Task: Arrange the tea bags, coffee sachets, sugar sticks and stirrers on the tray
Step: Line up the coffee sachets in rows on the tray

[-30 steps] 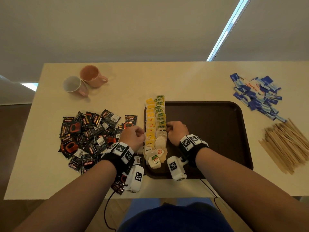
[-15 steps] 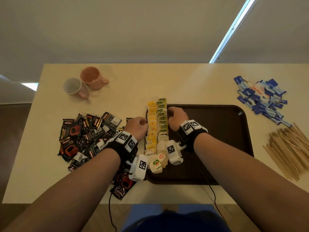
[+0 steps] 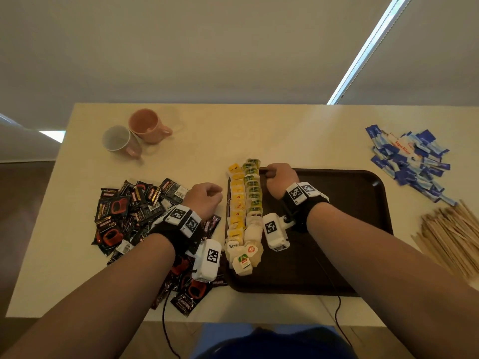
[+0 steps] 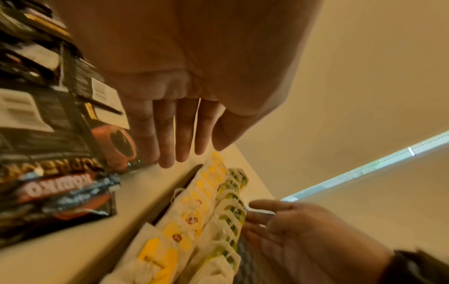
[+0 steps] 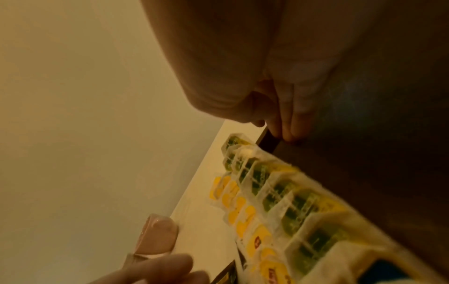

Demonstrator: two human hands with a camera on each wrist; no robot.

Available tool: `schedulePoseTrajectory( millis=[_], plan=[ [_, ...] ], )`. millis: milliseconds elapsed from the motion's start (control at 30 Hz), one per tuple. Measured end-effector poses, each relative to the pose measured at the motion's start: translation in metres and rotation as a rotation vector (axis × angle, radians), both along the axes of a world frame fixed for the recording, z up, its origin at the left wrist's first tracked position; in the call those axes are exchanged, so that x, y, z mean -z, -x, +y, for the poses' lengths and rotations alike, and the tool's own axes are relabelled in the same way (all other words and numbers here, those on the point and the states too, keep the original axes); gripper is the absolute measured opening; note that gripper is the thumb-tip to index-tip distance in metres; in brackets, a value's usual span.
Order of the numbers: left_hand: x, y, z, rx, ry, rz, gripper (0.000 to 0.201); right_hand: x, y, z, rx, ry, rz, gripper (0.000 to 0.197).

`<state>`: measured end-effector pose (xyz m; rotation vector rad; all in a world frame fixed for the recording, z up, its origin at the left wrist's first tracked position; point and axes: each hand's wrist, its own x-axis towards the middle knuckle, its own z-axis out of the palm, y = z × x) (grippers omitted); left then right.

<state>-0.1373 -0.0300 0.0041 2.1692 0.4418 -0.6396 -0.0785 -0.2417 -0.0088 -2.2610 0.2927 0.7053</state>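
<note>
Two rows of tea bags, yellow (image 3: pixel 237 203) and green (image 3: pixel 253 190), line the left edge of the dark brown tray (image 3: pixel 337 216). My right hand (image 3: pixel 281 177) is on the tray at its far left corner, just right of the green row. Its straight fingers (image 5: pixel 286 119) point down at the tray floor by the rim. My left hand (image 3: pixel 207 199) sits on the table left of the tray, its straight fingers (image 4: pixel 175 138) touching the tabletop beside the black coffee sachets (image 3: pixel 129 211). Neither hand holds anything. Blue sugar sticks (image 3: pixel 409 161) and wooden stirrers (image 3: pixel 451 234) lie to the right.
Two mugs, one pink (image 3: pixel 147 124) and one grey-white (image 3: pixel 119 138), stand at the table's far left. Some coffee sachets (image 3: pixel 186 299) lie under my left forearm near the front edge. A cable (image 3: pixel 337 317) hangs from my right wrist over the tray's front rim.
Both hands have slid away from me along the two tea bag rows. The right hand has reached the tray's far left corner.
</note>
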Motion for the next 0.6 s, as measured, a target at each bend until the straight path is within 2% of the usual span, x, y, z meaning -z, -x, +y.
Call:
schedulePoseTrajectory(
  millis=[133,233,300,367,433,500,533,600],
  plan=[
    [-0.018,0.02,0.039,-0.138,0.113,0.08,0.009,-0.018,0.016,-0.009,-0.057,0.026,-0.099,0.022],
    [-0.023,0.038,0.081,-0.177,0.003,0.101,0.005,-0.037,0.036,0.006,-0.209,-0.019,-0.091,0.018],
    [-0.023,0.051,0.107,-0.145,-0.181,0.12,0.006,-0.045,0.049,0.026,-0.336,-0.016,-0.087,0.018],
    [-0.017,0.064,0.126,-0.019,-0.473,0.179,0.042,-0.047,0.058,0.052,-0.474,0.019,-0.105,0.02],
    [-0.008,0.077,0.137,0.061,-0.624,0.237,0.093,-0.045,0.066,0.082,-0.601,0.071,-0.132,0.024],
    [0.001,0.085,0.14,0.124,-0.585,0.314,0.134,-0.037,0.074,0.113,-0.754,0.137,-0.14,0.047],
    [0.005,0.088,0.139,0.157,-0.534,0.357,0.144,-0.03,0.079,0.128,-0.825,0.176,-0.129,0.062],
    [0.012,0.09,0.132,0.23,-0.466,0.417,0.153,-0.017,0.09,0.151,-0.905,0.259,-0.084,0.093]
  ],
)
